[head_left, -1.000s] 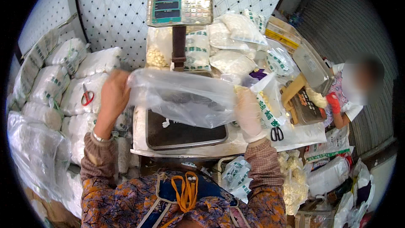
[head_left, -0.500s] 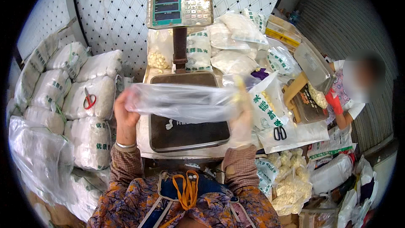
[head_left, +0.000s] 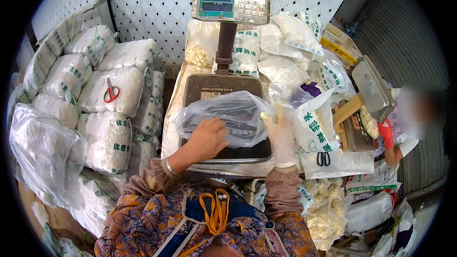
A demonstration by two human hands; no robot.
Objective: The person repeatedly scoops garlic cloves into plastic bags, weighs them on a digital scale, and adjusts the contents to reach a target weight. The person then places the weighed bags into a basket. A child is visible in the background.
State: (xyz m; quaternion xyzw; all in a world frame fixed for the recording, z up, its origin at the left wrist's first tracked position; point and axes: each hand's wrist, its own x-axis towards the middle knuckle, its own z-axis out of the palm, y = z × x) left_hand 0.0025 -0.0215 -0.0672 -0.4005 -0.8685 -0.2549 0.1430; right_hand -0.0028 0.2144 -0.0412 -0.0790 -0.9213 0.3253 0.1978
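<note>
A clear plastic bag (head_left: 247, 114) lies spread over the dark platform of a scale (head_left: 204, 88), its mouth partly open. My bare left hand (head_left: 207, 138), with a bracelet at the wrist, rests over the bag's near side; its fingers are loosely bent and stretched toward the middle, seemingly gripping nothing. At the bag's right edge, my right hand (head_left: 281, 133) in a pale thin glove pinches the plastic, slightly blurred. The scale's display head (head_left: 232, 2) stands on a post behind the platform.
Stacked white sacks (head_left: 112, 90) rise at left, with red-handled scissors (head_left: 111, 91) on top. Filled bags (head_left: 281, 74) sit behind the scale. Black-handled scissors (head_left: 323, 158) lie on a printed bag at right. Beyond, a co-worker's red-gloved hand (head_left: 385, 131) is by a second scale (head_left: 359, 131).
The bag, stretched between both hands before, now lies lower and wider over the platform. My left hand has moved right, from the bag's left end to its near middle. The view has shifted.
</note>
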